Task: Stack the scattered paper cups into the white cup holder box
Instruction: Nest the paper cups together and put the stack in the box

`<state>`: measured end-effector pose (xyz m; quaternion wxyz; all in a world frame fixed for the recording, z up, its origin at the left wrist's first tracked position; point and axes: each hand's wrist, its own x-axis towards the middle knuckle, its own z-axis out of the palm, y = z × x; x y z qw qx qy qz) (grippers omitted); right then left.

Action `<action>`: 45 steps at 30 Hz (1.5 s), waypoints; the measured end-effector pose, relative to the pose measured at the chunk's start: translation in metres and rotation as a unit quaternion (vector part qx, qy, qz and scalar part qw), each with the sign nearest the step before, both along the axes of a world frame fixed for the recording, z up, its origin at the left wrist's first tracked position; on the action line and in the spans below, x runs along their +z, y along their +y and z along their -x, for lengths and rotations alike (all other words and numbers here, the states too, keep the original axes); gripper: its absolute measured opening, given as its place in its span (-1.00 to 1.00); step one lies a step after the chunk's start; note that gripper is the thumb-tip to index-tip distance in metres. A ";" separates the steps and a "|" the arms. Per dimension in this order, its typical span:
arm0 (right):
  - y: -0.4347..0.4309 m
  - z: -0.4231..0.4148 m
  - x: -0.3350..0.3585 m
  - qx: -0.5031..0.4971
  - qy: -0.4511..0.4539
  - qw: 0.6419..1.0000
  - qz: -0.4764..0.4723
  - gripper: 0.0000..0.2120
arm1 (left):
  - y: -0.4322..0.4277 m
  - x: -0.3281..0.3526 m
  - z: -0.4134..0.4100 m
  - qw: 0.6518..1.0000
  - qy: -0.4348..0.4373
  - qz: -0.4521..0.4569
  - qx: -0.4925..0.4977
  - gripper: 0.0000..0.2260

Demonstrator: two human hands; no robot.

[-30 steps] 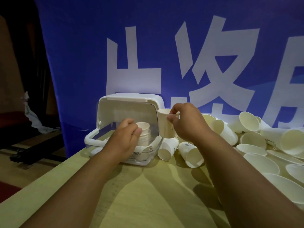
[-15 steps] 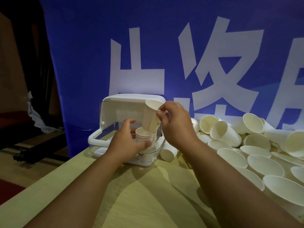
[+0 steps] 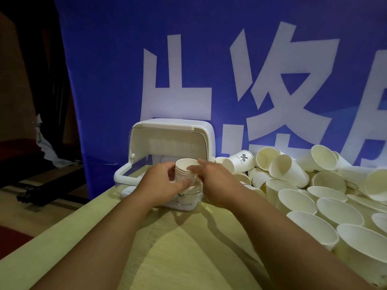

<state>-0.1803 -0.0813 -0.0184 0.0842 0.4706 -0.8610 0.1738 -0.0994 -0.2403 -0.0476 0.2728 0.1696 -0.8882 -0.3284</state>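
Now the cup you held tilted above the box half a second ago is seated. It tops the stack of cups (image 3: 186, 169), rim level, nested on the ringed rims below it. Your left hand (image 3: 162, 182) wraps the stack from the left, fingers curled behind it and thumb across the front, steadying it as before. Your right hand (image 3: 215, 182) has given up its pinch on the rim. Its fingers lie nearly straight against the stack's right side near the top, slightly blurred, so I read them as touching rather than gripping. The stack stands upright in the front right part of the white cup holder box (image 3: 173, 141), whose lid (image 3: 167, 124) is swung up and back.

That means one more cup is home and the stack is one rim taller. Most of the job remains, in my judgement. The loose cups (image 3: 326, 195) lie heaped on the tabletop (image 3: 188, 252) just right of the box, some on their sides and some mouth up. A printed cup (image 3: 240, 162) lies on its side just beside the box. Your right hand looks free to reach there next. Keep the left on the stack, since a tall nest of light paper may lean.
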 end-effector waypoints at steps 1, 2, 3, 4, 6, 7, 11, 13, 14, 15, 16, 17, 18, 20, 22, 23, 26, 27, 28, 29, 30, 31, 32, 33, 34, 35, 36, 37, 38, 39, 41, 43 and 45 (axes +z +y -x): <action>0.000 0.001 -0.002 -0.001 -0.005 1.000 -0.008 -0.28 | -0.002 -0.001 0.001 1.000 -0.006 0.008 0.004 -0.58; -0.001 0.002 -0.003 -0.001 -0.010 1.000 -0.013 -0.25 | -0.003 -0.002 0.001 1.000 -0.013 0.015 0.008 -0.58; -0.001 0.001 -0.004 0.004 -0.015 1.000 -0.014 -0.23 | -0.005 -0.003 0.001 1.000 -0.021 0.019 0.012 -0.57; -0.001 0.001 -0.003 0.008 -0.021 1.000 -0.009 -0.22 | -0.005 -0.004 0.001 0.999 -0.026 0.020 0.015 -0.56; 0.002 0.000 0.000 0.000 -0.030 0.999 0.022 -0.28 | -0.006 -0.005 0.001 0.999 -0.021 0.018 0.024 -0.47; 0.005 0.002 0.002 -0.017 -0.028 0.999 0.037 -0.37 | -0.005 -0.005 0.001 0.999 -0.014 0.013 0.029 -0.40; 0.020 0.014 0.018 -0.155 -0.006 0.987 0.049 -0.68 | 0.007 -0.003 0.001 0.996 0.044 0.033 0.075 -0.38; 0.030 0.017 0.027 -0.198 -0.015 0.979 0.049 -0.73 | 0.020 -0.001 0.001 0.989 0.100 0.077 0.078 -0.55; 0.036 0.017 0.031 -0.214 -0.018 0.976 0.029 -0.72 | 0.029 0.000 0.002 0.985 0.122 0.099 0.066 -0.65; 0.041 0.016 0.035 -0.227 -0.021 0.974 -0.001 -0.69 | 0.038 0.001 0.002 0.983 0.135 0.115 0.047 -0.73; 0.046 0.015 0.038 -0.238 -0.028 0.970 -0.033 -0.66 | 0.047 0.001 0.002 0.982 0.136 0.126 0.030 -0.80; 0.050 0.014 0.041 -0.246 -0.039 0.967 -0.059 -0.64 | 0.055 0.000 0.003 0.983 0.126 0.130 0.016 -0.85; 0.052 0.013 0.043 -0.251 -0.053 0.963 -0.084 -0.64 | 0.063 -0.001 0.005 0.987 0.103 0.126 0.005 -0.88; 0.055 0.014 0.044 -0.259 -0.092 0.954 -0.118 -0.68 | 0.077 -0.007 0.008 0.994 0.029 0.106 -0.016 -0.94; 0.055 0.016 0.042 -0.270 -0.146 0.943 -0.133 -0.71 | 0.088 -0.013 0.011 0.992 -0.043 0.110 -0.035 -0.90; 0.056 0.016 0.041 -0.269 -0.163 0.939 -0.136 -0.72 | 0.092 -0.017 0.013 0.989 -0.069 0.122 -0.045 -0.82; 0.057 0.019 0.040 -0.263 -0.192 0.935 -0.138 -0.81 | 0.101 -0.029 0.019 0.976 -0.118 0.171 -0.067 -0.59; 0.058 0.018 0.041 -0.259 -0.203 0.935 -0.134 -0.83 | 0.104 -0.032 0.021 0.972 -0.126 0.182 -0.075 -0.55; 0.058 0.018 0.041 -0.255 -0.216 0.933 -0.134 -0.84 | 0.106 -0.035 0.024 0.970 -0.126 0.193 -0.081 -0.53; 0.059 0.018 0.041 -0.250 -0.222 0.933 -0.134 -0.83 | 0.107 -0.038 0.026 0.968 -0.123 0.203 -0.080 -0.53; 0.060 0.017 0.042 -0.247 -0.223 0.934 -0.134 -0.78 | 0.107 -0.040 0.029 0.969 -0.116 0.204 -0.070 -0.53; 0.060 0.016 0.043 -0.244 -0.221 0.935 -0.133 -0.74 | 0.106 -0.041 0.031 0.972 -0.110 0.198 -0.057 -0.52; 0.062 0.015 0.044 -0.245 -0.221 0.935 -0.130 -0.72 | 0.106 -0.042 0.033 0.975 -0.103 0.192 -0.046 -0.52; 0.063 0.014 0.046 -0.246 -0.222 0.935 -0.128 -0.71 | 0.106 -0.043 0.034 0.976 -0.098 0.192 -0.040 -0.52; 0.064 0.014 0.048 -0.246 -0.223 0.935 -0.123 -0.72 | 0.106 -0.045 0.036 0.974 -0.096 0.201 -0.039 -0.53; 0.065 0.014 0.050 -0.245 -0.220 0.937 -0.118 -0.73 | 0.106 -0.046 0.037 0.972 -0.095 0.209 -0.039 -0.53; 0.066 0.014 0.053 -0.246 -0.215 0.939 -0.109 -0.75 | 0.105 -0.048 0.038 0.971 -0.098 0.213 -0.038 -0.53; 0.068 0.014 0.055 -0.249 -0.208 0.941 -0.100 -0.78 | 0.105 -0.049 0.039 0.970 -0.106 0.214 -0.036 -0.52; 0.069 0.015 0.057 -0.251 -0.196 0.944 -0.090 -0.81 | 0.105 -0.049 0.040 0.970 -0.116 0.213 -0.035 -0.50; 0.070 0.016 0.058 -0.252 -0.174 0.949 -0.079 -0.80 | 0.104 -0.050 0.041 0.969 -0.124 0.210 -0.037 -0.49; 0.072 0.018 0.059 -0.257 -0.134 0.956 -0.054 -0.72 | 0.103 -0.050 0.042 0.969 -0.136 0.204 -0.043 -0.47; 0.073 0.019 0.057 -0.270 -0.123 0.954 -0.038 -0.64 | 0.102 -0.049 0.042 0.968 -0.147 0.200 -0.050 -0.48; 0.074 0.019 0.056 -0.280 -0.124 0.952 -0.027 -0.56 | 0.101 -0.048 0.042 0.969 -0.148 0.190 -0.058 -0.51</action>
